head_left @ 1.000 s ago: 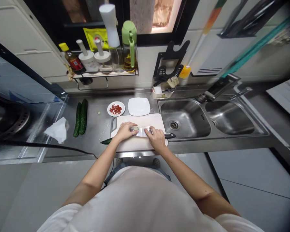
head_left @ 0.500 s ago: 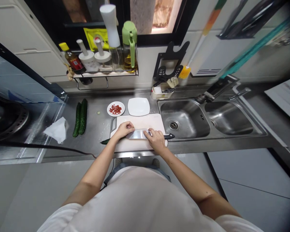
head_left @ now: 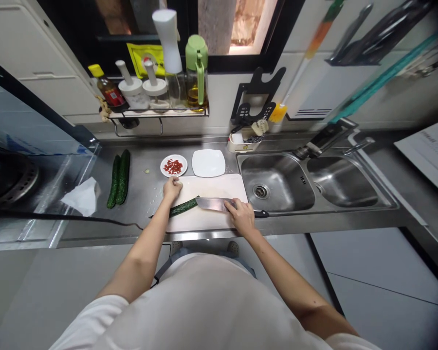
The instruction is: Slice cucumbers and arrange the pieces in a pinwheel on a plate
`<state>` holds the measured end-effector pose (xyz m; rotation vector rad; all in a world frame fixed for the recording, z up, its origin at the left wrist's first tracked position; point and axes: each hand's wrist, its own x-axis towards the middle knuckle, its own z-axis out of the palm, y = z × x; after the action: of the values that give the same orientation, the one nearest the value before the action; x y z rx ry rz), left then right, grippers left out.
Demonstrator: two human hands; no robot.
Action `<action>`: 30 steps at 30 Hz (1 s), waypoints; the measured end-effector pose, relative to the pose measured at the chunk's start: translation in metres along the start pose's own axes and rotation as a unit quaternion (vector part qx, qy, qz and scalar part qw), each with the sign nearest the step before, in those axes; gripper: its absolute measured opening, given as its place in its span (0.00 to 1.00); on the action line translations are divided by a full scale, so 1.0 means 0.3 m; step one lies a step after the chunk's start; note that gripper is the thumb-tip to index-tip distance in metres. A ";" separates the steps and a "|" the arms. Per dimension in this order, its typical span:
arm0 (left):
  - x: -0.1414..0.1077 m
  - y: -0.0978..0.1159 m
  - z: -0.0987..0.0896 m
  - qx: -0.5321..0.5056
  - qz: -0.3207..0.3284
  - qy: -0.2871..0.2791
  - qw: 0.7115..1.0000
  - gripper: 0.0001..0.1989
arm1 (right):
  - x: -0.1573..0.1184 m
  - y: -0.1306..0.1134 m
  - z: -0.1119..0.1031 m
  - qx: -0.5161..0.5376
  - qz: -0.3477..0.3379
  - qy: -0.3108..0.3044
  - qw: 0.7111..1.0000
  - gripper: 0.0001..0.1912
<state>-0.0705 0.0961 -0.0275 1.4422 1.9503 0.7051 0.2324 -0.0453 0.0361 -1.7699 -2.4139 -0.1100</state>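
My right hand grips a kitchen knife, its fingers round the rear of the blade and the black handle sticking out to the right. The blade lies low over the white cutting board, its tip by the right end of a dark green cucumber. That cucumber lies slanted across the board's left part. My left hand is at the board's upper left corner, below the plate of red pieces, with its fingers curled closed. Whatever they may hold is hidden.
Behind the board stand a small plate with chopped red pieces and a white square plate. Two whole cucumbers and a crumpled white cloth or paper lie left. A double sink is at right.
My left hand has moved left and back, away from the blade, uncovering the cucumber on the board. My right hand has shifted slightly right with the knife.
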 end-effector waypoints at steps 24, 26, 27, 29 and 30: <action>-0.030 0.048 -0.006 0.141 0.070 0.023 0.987 0.09 | -0.005 0.013 0.008 0.076 0.100 -0.091 0.988 0.19; -0.043 0.046 -0.015 0.129 0.057 0.034 0.989 0.11 | 0.001 0.008 0.013 0.093 0.128 -0.098 0.983 0.19; -0.053 0.044 -0.020 0.125 0.051 0.040 0.990 0.11 | 0.004 0.006 0.016 0.105 0.143 -0.101 0.979 0.19; -0.078 0.038 -0.031 0.122 0.046 0.051 0.990 0.10 | 0.012 0.004 0.024 0.134 0.167 -0.103 0.971 0.18; -0.093 0.034 -0.036 0.119 0.047 0.053 0.990 0.10 | 0.016 0.004 0.029 0.150 0.173 -0.104 0.968 0.18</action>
<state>-0.0656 0.0714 -0.0085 1.6787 2.1182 0.6172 0.2315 -0.0390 0.0284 -2.0981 -2.0599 0.4744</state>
